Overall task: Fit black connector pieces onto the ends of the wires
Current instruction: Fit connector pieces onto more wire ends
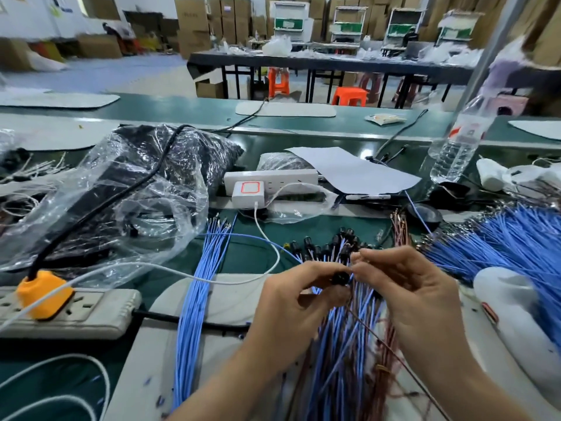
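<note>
Head view: seemingly mid-fit, pinching connector (340, 278) in left hand (299, 302), wire (368, 331) in right hand (406, 290) (tip hidden); next, likely a straight push.

Two hands (299, 299) (403, 287), two power strips (69, 311) (273, 177), one water bottle (458, 141).

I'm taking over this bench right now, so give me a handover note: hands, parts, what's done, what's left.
Left hand pinches a black connector.
Right hand pinches at that connector, apparently on the brown wire trailing below; whether it is seated is hidden.
Done: fitted wires lie under and beyond the hands, connectors at their far ends.
Left: the blue bundle on the left, the blue pile on the right and the brown bunch show ends without connectors.
</note>
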`<state>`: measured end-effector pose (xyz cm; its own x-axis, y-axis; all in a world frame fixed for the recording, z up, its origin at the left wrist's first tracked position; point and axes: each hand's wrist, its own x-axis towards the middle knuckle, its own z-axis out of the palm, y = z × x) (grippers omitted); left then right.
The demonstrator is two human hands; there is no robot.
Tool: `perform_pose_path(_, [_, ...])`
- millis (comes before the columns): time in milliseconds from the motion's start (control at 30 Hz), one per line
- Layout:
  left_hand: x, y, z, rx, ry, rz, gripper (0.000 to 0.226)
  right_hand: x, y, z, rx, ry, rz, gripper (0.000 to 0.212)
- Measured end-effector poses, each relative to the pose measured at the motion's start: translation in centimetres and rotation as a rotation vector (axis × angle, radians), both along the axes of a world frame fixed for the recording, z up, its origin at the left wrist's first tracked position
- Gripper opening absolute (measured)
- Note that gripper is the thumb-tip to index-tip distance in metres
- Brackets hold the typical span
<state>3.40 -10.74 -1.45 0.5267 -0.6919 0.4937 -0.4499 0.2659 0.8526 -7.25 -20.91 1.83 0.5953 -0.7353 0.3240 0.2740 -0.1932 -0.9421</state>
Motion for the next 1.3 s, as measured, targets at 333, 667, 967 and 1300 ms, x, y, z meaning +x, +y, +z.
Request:
perform_pose_path(333, [0.2,-0.1,-0.2,0.069,-0.017,-0.005,0.029,-1.1,0.7,-0.2,-0.229,0.024,0.013,0.011])
perform_pose_path(667, [0.8,0.2,0.4,0.148,-0.288,0.085,0.020,-1.0,-0.3,-0.5,-0.257,0.128,0.004,0.008])
perform_pose_path(967, [1.1,0.2,-0.1,0.229,-0.251,0.042,0.015,-1.0,-1.3,-0.3,0.064,0.224,0.177,0.013])
perform_pose_path(1300, [0.9,0.2,-0.1,0.252,-0.041,-0.132,0.005,-1.1,-1.8,-0.4,0.121,0.282,0.310,0.019])
